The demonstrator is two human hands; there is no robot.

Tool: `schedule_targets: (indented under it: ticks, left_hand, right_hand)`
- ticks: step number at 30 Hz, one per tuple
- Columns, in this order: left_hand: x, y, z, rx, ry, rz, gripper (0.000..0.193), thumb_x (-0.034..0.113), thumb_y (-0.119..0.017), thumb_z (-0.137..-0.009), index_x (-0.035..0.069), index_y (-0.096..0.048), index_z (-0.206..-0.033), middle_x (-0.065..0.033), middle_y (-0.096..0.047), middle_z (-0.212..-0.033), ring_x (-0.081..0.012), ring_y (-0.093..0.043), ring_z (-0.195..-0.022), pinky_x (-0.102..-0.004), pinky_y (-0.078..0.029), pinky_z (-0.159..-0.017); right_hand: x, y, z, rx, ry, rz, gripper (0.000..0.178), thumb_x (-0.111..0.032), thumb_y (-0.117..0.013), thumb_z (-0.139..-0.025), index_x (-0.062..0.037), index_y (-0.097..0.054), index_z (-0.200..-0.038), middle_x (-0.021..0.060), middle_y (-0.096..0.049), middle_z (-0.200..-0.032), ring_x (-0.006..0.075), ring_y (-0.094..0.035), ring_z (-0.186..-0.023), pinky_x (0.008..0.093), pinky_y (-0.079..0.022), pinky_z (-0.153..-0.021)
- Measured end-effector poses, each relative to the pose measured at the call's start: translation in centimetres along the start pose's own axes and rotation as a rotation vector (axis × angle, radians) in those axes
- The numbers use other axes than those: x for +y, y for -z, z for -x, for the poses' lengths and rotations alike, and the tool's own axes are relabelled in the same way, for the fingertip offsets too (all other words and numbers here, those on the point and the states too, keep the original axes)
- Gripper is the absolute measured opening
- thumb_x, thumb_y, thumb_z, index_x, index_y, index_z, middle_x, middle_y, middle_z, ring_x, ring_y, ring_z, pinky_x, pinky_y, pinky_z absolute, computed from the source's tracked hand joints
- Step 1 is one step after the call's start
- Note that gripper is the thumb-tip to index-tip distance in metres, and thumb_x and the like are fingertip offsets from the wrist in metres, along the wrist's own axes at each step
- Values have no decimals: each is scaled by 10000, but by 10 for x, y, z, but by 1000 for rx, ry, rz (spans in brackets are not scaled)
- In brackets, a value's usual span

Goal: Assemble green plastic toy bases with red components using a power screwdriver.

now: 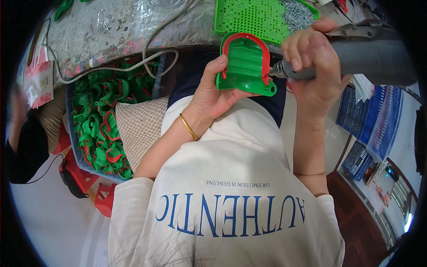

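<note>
My left hand (212, 91) grips a green plastic part (244, 64) with a red seal along its arched rim, holding it up from below. My right hand (311, 66) is wrapped around a grey electric screwdriver (356, 58) whose metal tip touches the part's right edge near the lower corner. Both hands are raised in front of my chest, just short of the table edge. A gold bangle (188, 127) circles my left wrist.
A green perforated tray (255, 15) with a heap of small screws (298, 13) lies on the plastic-covered table (111, 26). A bin (100, 120) full of several green and red parts stands at my left beside a woven cushion (140, 127). Blue crates (378, 115) stack at right.
</note>
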State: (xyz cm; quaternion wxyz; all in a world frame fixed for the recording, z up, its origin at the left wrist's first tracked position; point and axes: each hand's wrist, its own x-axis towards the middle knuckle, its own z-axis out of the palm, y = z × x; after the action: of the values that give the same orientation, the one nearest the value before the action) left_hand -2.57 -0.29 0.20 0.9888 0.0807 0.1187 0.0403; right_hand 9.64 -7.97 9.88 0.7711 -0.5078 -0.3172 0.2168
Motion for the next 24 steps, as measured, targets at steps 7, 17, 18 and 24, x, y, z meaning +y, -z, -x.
schedule_targets:
  ticks: [7, 17, 18, 24]
  left_hand:
    - [2, -6, 1, 8, -22, 86, 667, 482, -557, -861, 22, -418, -1323, -216, -520, -1268, -336, -531, -1170, -536, -467, -939]
    - [2, -1, 6, -35, 41, 116, 677, 476, -562, -862, 21, -408, -1339, -238, -510, -1274, -340, -522, -1175, -498, -450, -965]
    - [2, 1, 5, -45, 40, 108, 677, 476, -562, -862, 21, -408, -1339, -238, -510, -1274, -340, -522, -1175, -498, -450, -965]
    - [0, 4, -3, -17, 70, 99, 719, 496, -584, -832, 14, -410, -1336, -252, -514, -1259, -337, -535, -1155, -477, -463, -952]
  right_hand:
    - [-3, -1, -2, -157, 55, 9, 191, -108, -508, -867, -35, -496, -1043, 16, -417, -610, 107, -404, -517, 289, -359, -558]
    - [-4, -1, -12, -40, 47, -18, 231, -113, -563, -855, -38, -508, -1066, -14, -383, -603, 90, -382, -504, 278, -341, -538]
    - [-4, 1, -23, -42, 60, -16, 231, -113, -563, -855, -38, -508, -1066, -14, -383, -603, 90, -382, -504, 278, -341, -538]
    - [31, 22, -85, 135, 206, 133, 162, -94, -556, -845, 13, -552, -966, -9, -354, -631, 106, -378, -554, 283, -342, -563]
